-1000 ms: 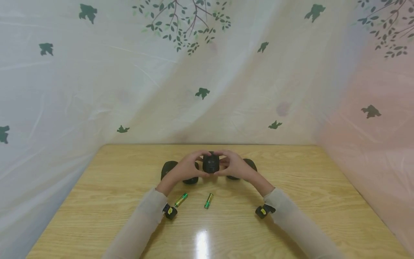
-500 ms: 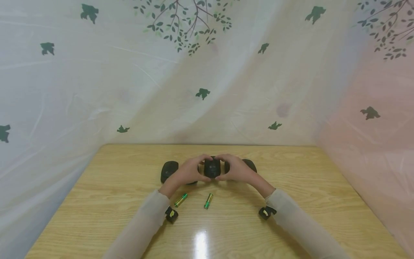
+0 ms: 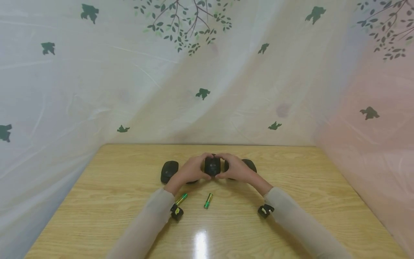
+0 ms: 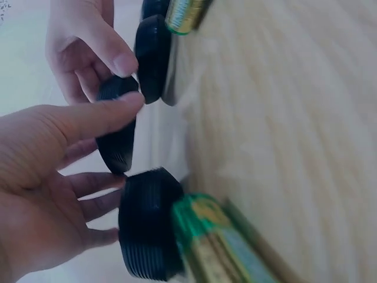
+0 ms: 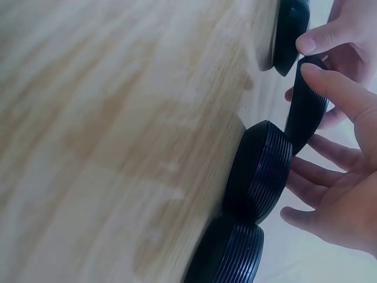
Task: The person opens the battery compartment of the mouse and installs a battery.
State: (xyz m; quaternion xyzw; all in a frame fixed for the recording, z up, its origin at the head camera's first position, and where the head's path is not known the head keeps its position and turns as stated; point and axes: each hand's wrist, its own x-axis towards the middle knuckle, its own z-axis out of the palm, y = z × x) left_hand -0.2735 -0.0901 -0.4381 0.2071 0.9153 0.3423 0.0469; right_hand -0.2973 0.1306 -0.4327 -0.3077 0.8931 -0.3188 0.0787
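A black computer mouse (image 3: 212, 167) is held between both hands at the middle of the row, a little above the table. My left hand (image 3: 191, 170) grips its left side, thumb at the near end and fingers at the far end. On the right side my right hand (image 3: 238, 169) grips it the same way. Both wrist views show the mouse's ribbed edge (image 5: 307, 106) between the thumbs and fingertips. A second black mouse (image 4: 150, 221) lies right under the left hand's fingers, and another mouse (image 5: 257, 171) sits beside the right hand's fingers.
More black mice stand at the row's ends, one at the left (image 3: 169, 171) and one at the right (image 3: 249, 164). Two green-and-gold batteries lie nearer: one battery (image 3: 208, 201) in the middle, another battery (image 3: 182, 198) by the left wrist camera (image 3: 176, 212). A patterned curtain (image 3: 207, 118) hangs behind the table.
Both hands have come slightly nearer the person with the mouse, then risen a touch. My left wrist has shifted right, its camera now covering part of one battery.
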